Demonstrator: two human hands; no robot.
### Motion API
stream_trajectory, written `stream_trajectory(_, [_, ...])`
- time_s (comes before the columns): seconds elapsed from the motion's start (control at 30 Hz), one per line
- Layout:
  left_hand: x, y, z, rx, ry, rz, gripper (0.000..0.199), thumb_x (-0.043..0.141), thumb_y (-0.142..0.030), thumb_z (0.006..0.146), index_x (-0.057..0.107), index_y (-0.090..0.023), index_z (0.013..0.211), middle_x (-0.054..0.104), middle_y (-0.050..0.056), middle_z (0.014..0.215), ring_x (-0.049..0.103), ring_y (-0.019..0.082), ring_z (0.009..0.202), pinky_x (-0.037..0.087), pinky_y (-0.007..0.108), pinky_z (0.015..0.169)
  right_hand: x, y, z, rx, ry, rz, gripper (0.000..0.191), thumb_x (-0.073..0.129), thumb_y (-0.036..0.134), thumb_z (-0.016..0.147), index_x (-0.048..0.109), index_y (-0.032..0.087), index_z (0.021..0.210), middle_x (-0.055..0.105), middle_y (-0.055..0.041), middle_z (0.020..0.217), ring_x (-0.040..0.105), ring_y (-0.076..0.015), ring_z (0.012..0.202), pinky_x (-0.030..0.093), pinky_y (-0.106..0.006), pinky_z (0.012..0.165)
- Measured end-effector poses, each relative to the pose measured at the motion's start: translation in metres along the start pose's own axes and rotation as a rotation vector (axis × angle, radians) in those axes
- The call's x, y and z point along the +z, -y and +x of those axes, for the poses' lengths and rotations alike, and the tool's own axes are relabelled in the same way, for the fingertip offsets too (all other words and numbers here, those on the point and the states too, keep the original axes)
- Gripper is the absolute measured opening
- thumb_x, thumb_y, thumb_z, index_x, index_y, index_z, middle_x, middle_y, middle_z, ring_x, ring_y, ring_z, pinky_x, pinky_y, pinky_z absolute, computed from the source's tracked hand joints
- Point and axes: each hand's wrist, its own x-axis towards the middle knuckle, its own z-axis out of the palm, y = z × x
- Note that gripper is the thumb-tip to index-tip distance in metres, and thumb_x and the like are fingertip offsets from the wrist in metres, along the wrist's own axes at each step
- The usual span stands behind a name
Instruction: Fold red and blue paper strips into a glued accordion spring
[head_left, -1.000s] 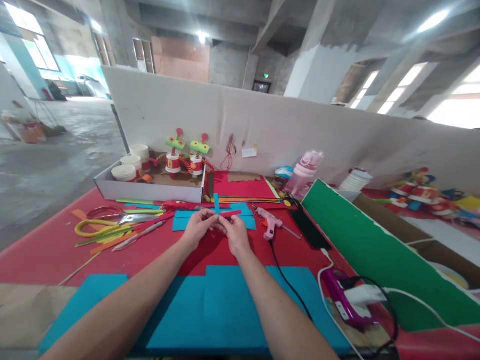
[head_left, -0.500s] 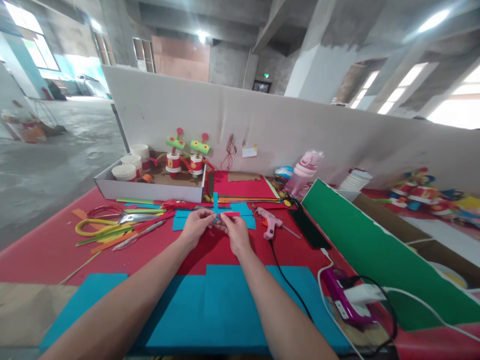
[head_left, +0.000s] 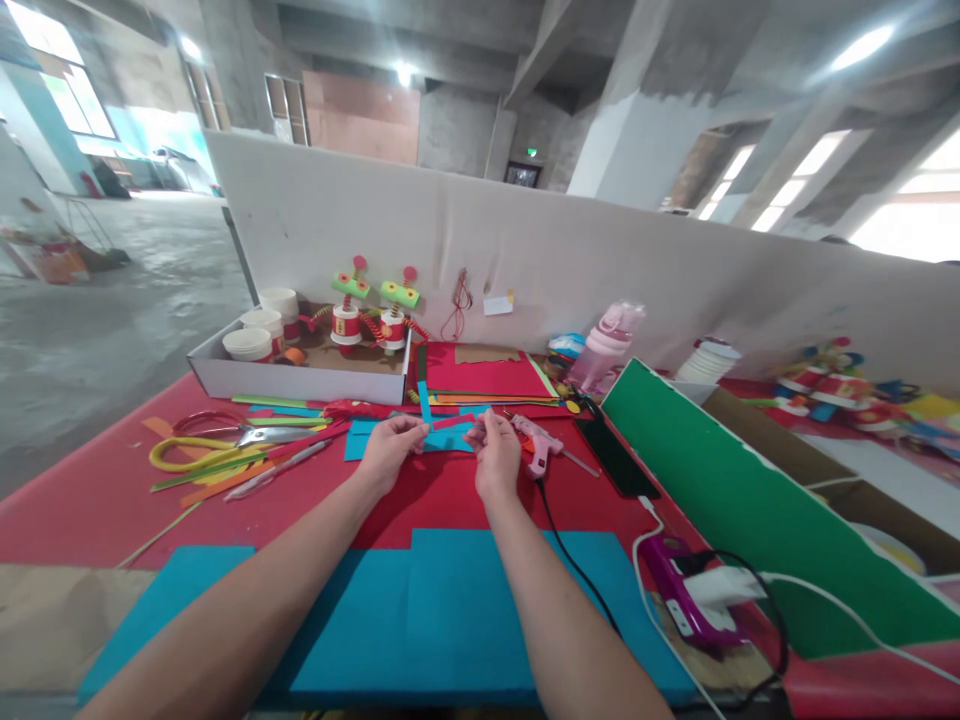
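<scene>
Pinched between the fingers of my left hand (head_left: 395,450) are narrow paper strips. One blue strip (head_left: 424,402) stands up from the fingertips, and a red strip (head_left: 454,421) runs right toward my other hand. My right hand (head_left: 496,452) has its fingers pressed together at the far end of the strips, around a blue piece. Flat blue paper (head_left: 358,446) lies on the red table behind my hands. Just right of my right hand rests a pink glue gun (head_left: 543,449).
Scissors with yellow handles (head_left: 180,453) and paper strips lie left. A white box (head_left: 300,381) holds cups and two figures. To the right are a phone (head_left: 616,457), a purple power strip (head_left: 694,600), cables and a green board (head_left: 750,500). Blue sheets (head_left: 480,620) line the front.
My right hand has moved right, away from my left hand, and the strips now stretch between them. The upright blue strip has tilted slightly left.
</scene>
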Motion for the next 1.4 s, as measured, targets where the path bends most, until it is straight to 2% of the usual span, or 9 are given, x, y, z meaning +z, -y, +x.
stream_trajectory(0.07, [0.001, -0.001, -0.001, -0.015, 0.024, -0.039, 0.027, 0.080, -0.033, 0.056, 0.063, -0.014, 0.067, 0.054, -0.002, 0.051, 0.048, 0.009, 0.048, 0.037, 0.021, 0.048, 0.000, -0.002, -0.002, 0.088, 0.027, 0.037, 0.030, 0.073, 0.045, 0.065, 0.058, 0.020, 0.073, 0.062, 0.0023, 0.065, 0.057, -0.0106, 0.055, 0.052, -0.025, 0.057])
stream_trajectory(0.23, [0.003, -0.002, -0.003, -0.032, 0.102, -0.047, 0.027, 0.080, -0.033, 0.057, 0.064, -0.013, 0.066, 0.054, -0.001, 0.052, 0.048, 0.008, 0.048, 0.038, 0.022, 0.049, 0.005, -0.013, -0.010, 0.308, 0.243, 0.015, 0.031, 0.081, 0.035, 0.053, 0.057, 0.019, 0.065, 0.064, 0.0017, 0.062, 0.060, -0.0126, 0.057, 0.055, -0.029, 0.061])
stream_trajectory(0.57, [0.000, 0.005, 0.000, -0.043, 0.094, -0.034, 0.026, 0.079, -0.032, 0.058, 0.064, -0.013, 0.069, 0.056, -0.001, 0.054, 0.048, 0.008, 0.047, 0.039, 0.020, 0.045, 0.009, -0.008, -0.018, 0.329, 0.378, 0.059, 0.033, 0.083, 0.034, 0.057, 0.063, 0.019, 0.079, 0.064, 0.0034, 0.064, 0.061, -0.0115, 0.061, 0.056, -0.028, 0.069])
stream_trajectory(0.9, [0.001, 0.003, -0.003, -0.023, 0.068, 0.006, 0.026, 0.080, -0.029, 0.056, 0.069, -0.012, 0.073, 0.061, 0.001, 0.053, 0.050, 0.009, 0.047, 0.040, 0.021, 0.046, 0.011, -0.008, -0.019, 0.311, 0.339, -0.034, 0.037, 0.082, 0.034, 0.057, 0.066, 0.017, 0.086, 0.066, 0.0025, 0.066, 0.063, -0.0111, 0.062, 0.056, -0.026, 0.068])
stream_trajectory(1.17, [-0.001, 0.009, 0.002, -0.057, 0.059, -0.100, 0.025, 0.080, -0.025, 0.056, 0.069, -0.012, 0.075, 0.065, 0.002, 0.059, 0.055, 0.010, 0.051, 0.042, 0.022, 0.051, 0.014, -0.014, -0.019, 0.163, 0.274, -0.149, 0.033, 0.078, 0.036, 0.060, 0.067, 0.016, 0.083, 0.067, 0.0014, 0.064, 0.064, -0.0133, 0.061, 0.056, -0.028, 0.067])
stream_trajectory(1.4, [0.002, 0.006, -0.002, -0.027, 0.160, -0.105, 0.024, 0.080, -0.024, 0.058, 0.067, -0.012, 0.075, 0.066, 0.004, 0.065, 0.056, 0.010, 0.055, 0.043, 0.021, 0.051, 0.012, -0.020, -0.015, 0.195, 0.210, -0.090, 0.032, 0.079, 0.031, 0.057, 0.060, 0.017, 0.080, 0.066, 0.0031, 0.069, 0.064, -0.0120, 0.063, 0.054, -0.026, 0.067])
